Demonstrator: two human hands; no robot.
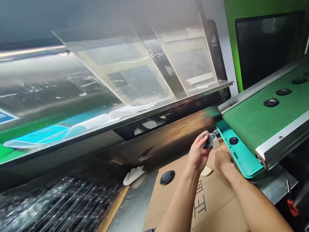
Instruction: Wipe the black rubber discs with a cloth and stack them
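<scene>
My left hand (199,153) is raised above the cardboard (178,193), its fingers closed on a round black part (207,141). To its right, my right hand (222,158) is low over the cardboard beside the teal tray (246,159); its fingers are curled, and what they hold, if anything, is hidden. One black round part (233,140) lies in the tray. Black round parts (167,177), seemingly stacked, rest on the cardboard's left side. A pale object (206,171) lies between my forearms.
A green conveyor belt (263,119) carrying several black round parts slopes down to the tray. A white glove or cloth (134,175) lies left of the cardboard. Clear bags (60,206) fill the lower left. Red-handled pliers (292,206) are at the right. A metal-edged ledge (145,117) crosses behind.
</scene>
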